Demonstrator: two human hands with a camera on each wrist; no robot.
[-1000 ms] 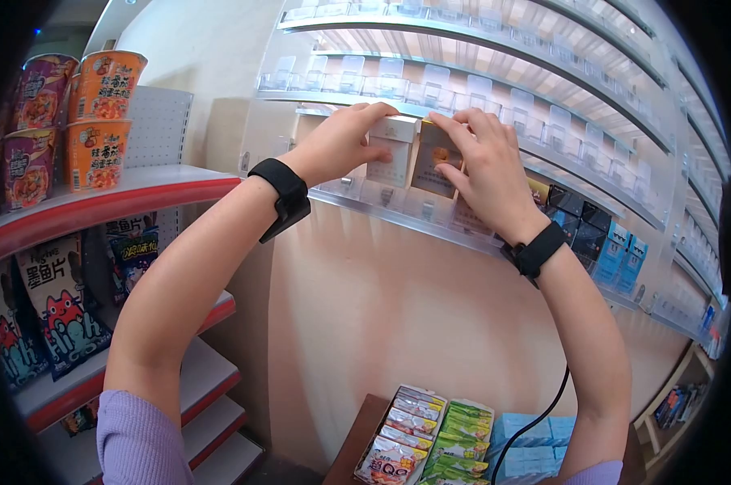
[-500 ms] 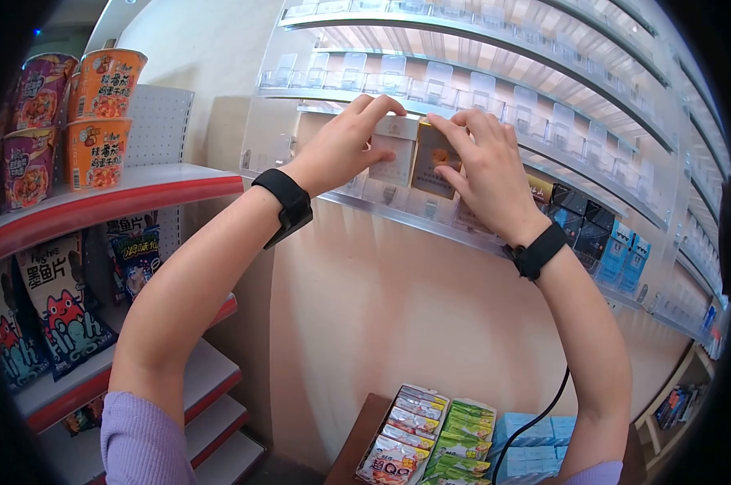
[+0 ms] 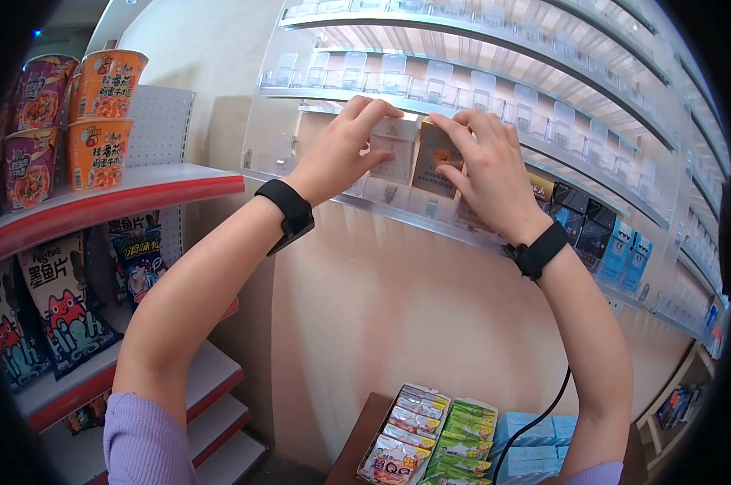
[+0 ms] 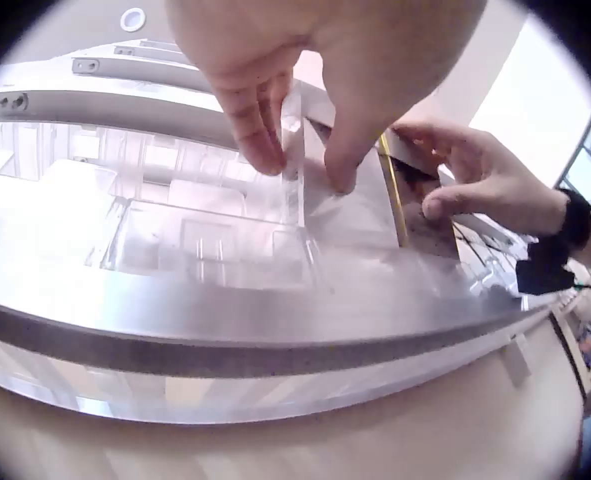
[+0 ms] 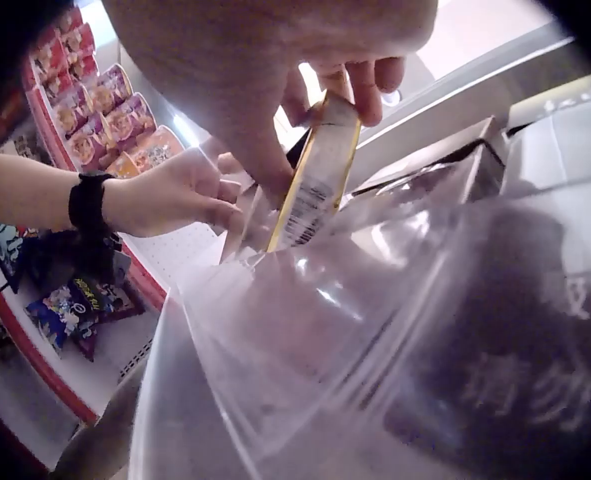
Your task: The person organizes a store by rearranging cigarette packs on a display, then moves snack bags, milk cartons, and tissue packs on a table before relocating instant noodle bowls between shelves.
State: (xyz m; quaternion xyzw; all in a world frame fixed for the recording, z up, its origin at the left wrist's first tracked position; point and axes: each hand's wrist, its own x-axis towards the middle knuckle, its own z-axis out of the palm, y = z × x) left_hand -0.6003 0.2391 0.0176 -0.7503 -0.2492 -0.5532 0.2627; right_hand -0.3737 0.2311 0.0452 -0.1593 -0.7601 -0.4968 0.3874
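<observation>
In the head view, a pale box (image 3: 395, 150) and a dark box with a yellow top edge (image 3: 437, 167) stand side by side in the clear-fronted rack. My left hand (image 3: 347, 148) pinches the pale box, thumb on its front and fingers at its top. My right hand (image 3: 495, 170) grips the dark box the same way. The left wrist view has my left thumb against the pale box (image 4: 353, 215) behind the clear front. In the right wrist view, the dark box's barcoded side (image 5: 315, 190) shows between my right thumb and fingers.
Black boxes (image 3: 582, 217) and blue boxes (image 3: 624, 257) stand further right on the rack. Clear-compartment shelves (image 3: 462, 89) rise above. To the left, a red-edged shelf (image 3: 179, 190) holds noodle cups (image 3: 99, 153). Snack packets (image 3: 391, 459) lie below.
My left wrist has shifted slightly right and down, while the left hand stays at the pale box. The right hand has hardly moved at the dark box.
</observation>
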